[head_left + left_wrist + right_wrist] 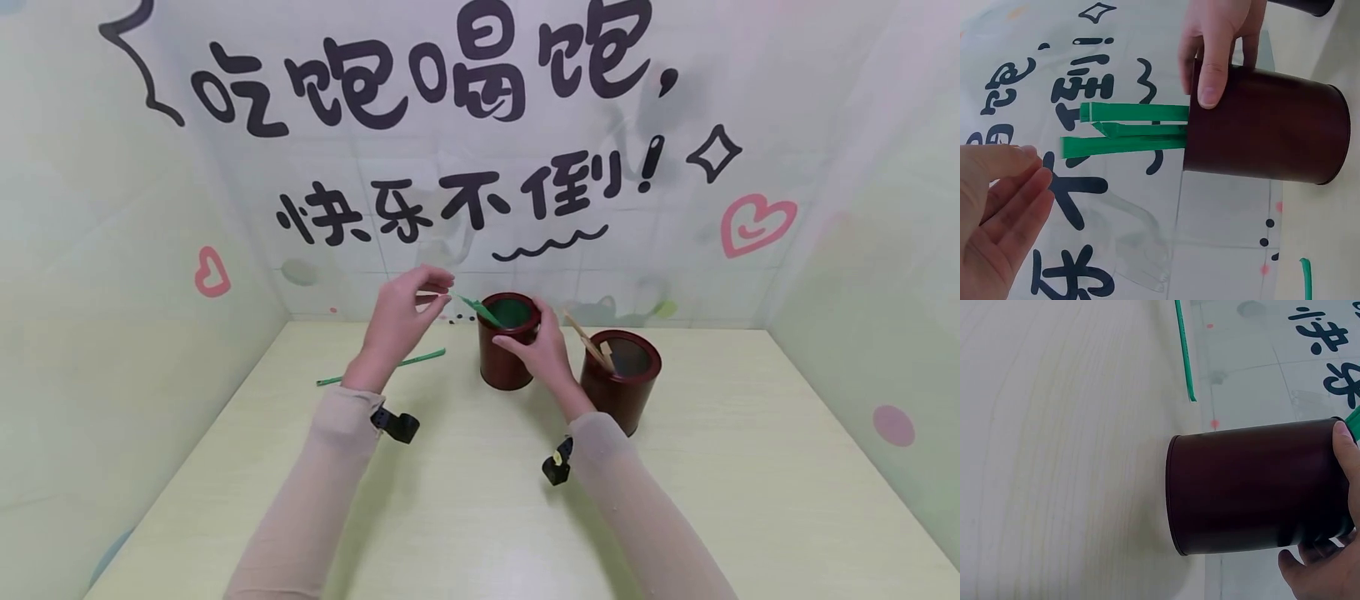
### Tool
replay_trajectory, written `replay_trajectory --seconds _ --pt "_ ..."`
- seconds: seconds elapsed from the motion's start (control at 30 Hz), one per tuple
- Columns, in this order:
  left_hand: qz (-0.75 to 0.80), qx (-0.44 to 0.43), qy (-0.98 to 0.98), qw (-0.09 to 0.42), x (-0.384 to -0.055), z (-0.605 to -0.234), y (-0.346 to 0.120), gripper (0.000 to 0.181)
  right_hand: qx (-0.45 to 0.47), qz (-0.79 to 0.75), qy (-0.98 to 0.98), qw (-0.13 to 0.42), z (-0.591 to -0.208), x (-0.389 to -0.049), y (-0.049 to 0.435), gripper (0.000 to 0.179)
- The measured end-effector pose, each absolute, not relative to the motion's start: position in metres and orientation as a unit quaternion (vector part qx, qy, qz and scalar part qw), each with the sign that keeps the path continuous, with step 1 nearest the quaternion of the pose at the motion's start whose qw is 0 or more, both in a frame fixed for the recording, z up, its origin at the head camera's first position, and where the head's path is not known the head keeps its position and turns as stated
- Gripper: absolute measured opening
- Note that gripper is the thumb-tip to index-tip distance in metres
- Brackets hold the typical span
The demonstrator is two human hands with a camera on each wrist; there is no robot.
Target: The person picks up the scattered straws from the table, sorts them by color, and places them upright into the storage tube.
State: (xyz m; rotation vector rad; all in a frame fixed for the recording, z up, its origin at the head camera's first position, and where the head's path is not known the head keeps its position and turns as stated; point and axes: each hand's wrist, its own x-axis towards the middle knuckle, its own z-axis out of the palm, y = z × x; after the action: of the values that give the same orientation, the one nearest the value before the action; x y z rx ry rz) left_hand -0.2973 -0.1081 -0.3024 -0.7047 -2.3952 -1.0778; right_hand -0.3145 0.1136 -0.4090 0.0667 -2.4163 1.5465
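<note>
A dark red cylindrical holder [504,362] stands upright toward the back of the table. My right hand [546,346] grips it by the rim, thumb on the near side and fingers round the right side. Several flat green strips [1135,112] stick out of its mouth, leaning left. To the left of their ends, my left hand [1007,200] is raised with thumb and fingertips close together and the fingers loosely bent. In the left wrist view a gap separates it from the strips, and nothing shows in its grasp. Another long green strip [423,358] lies on the table, behind the left wrist.
A second dark red holder [618,400] with light wooden sticks [588,340] in it stands at right, close to my right forearm. Behind the table [480,517] is a printed backdrop [450,150] with large black characters; side panels flank it.
</note>
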Motion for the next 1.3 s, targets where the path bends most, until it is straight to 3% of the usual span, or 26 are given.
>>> replay_trajectory --seconds 0.37,1.3 --pt "-0.362 -0.225 -0.885 0.187 -0.303 -0.315 -0.124 0.022 0.023 0.538 -0.832 0.134 -0.411 -0.316 0.114 0.094" --pt "-0.383 -0.107 -0.907 0.141 -0.317 -0.373 -0.219 0.027 0.031 0.541 -0.829 0.141 -0.411 -0.316 0.115 0.094"
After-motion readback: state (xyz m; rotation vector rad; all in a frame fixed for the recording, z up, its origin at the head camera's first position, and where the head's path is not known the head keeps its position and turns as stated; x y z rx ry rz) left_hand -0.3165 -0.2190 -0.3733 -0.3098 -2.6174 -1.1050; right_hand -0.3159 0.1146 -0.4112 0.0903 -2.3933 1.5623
